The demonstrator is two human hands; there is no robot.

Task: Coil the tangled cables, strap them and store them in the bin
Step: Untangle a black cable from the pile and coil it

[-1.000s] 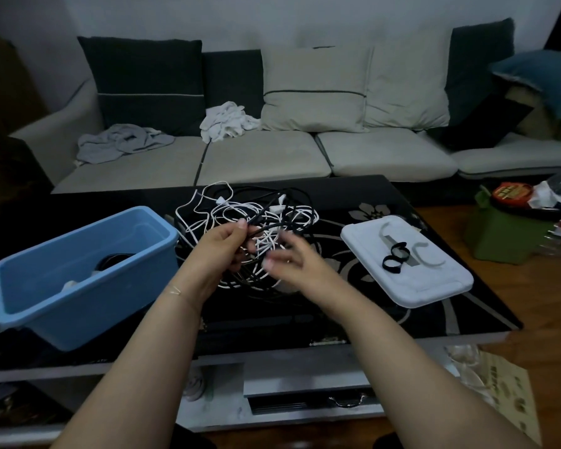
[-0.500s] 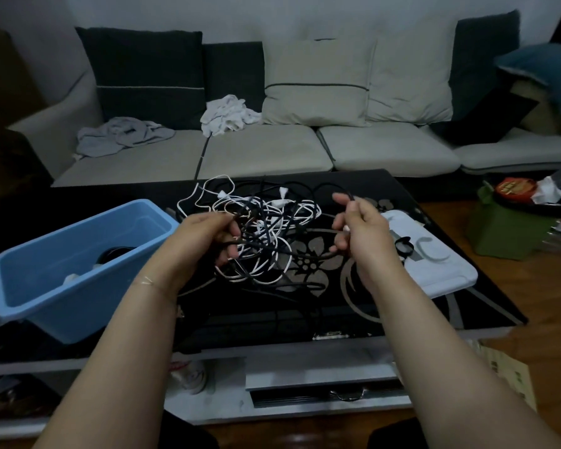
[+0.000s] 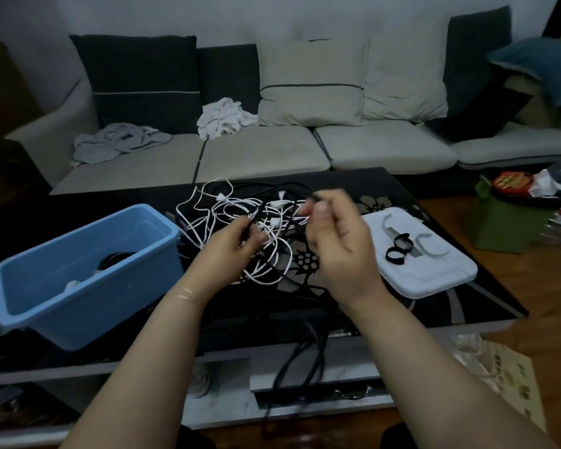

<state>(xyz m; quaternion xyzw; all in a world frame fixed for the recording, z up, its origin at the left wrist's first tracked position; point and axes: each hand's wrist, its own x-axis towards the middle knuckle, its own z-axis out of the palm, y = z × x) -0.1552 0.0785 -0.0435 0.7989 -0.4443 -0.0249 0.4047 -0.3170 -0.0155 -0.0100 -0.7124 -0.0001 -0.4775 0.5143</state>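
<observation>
While our left hand (image 3: 232,246) pinches a black cable (image 3: 300,361) in the tangle (image 3: 240,222) beside the blue bin (image 3: 88,273) and our right hand (image 3: 334,241) pinches its end, pulling hard could tighten the knots.

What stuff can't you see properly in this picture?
Head view:
- Inside the blue bin: its near wall hides most of what is in it.
- Right hand: motion blur smears the fingertips and the black cable end.
- Cable pile: both hands cover its middle.
- Red-lidded tub: label too small.
</observation>
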